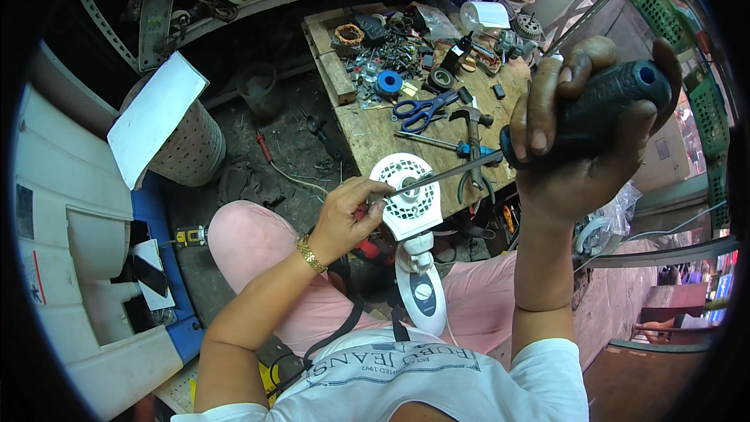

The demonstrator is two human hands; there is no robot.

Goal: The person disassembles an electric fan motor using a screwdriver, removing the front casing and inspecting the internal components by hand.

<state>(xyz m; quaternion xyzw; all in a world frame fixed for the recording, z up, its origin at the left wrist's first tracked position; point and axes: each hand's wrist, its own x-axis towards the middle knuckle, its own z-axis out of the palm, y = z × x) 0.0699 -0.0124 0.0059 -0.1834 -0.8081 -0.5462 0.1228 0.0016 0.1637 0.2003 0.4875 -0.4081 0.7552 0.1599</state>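
Note:
A large screwdriver (609, 113) with a thick black handle is raised close to the camera, its handle wrapped in my right hand (558, 109). The long metal shank slants down to the left, crossing in front of a white fan body (402, 219). At the tip end, the thumb and fingers of my left hand (355, 207) are pinched together on the shank. Whether they also hold some small part is hidden. The fan stands upright between my legs, its round slotted motor housing bare of blades and guard. A dial (423, 292) sits on its base.
A wooden workbench (363, 137) ahead bears a hammer (473, 137), blue-handled scissors (422, 112), pliers (474, 186), tape rolls and piled screws. To the left are a perforated bin (187, 148) with a white board on top and a white-and-blue cabinet (86, 266). Tools lie on the floor.

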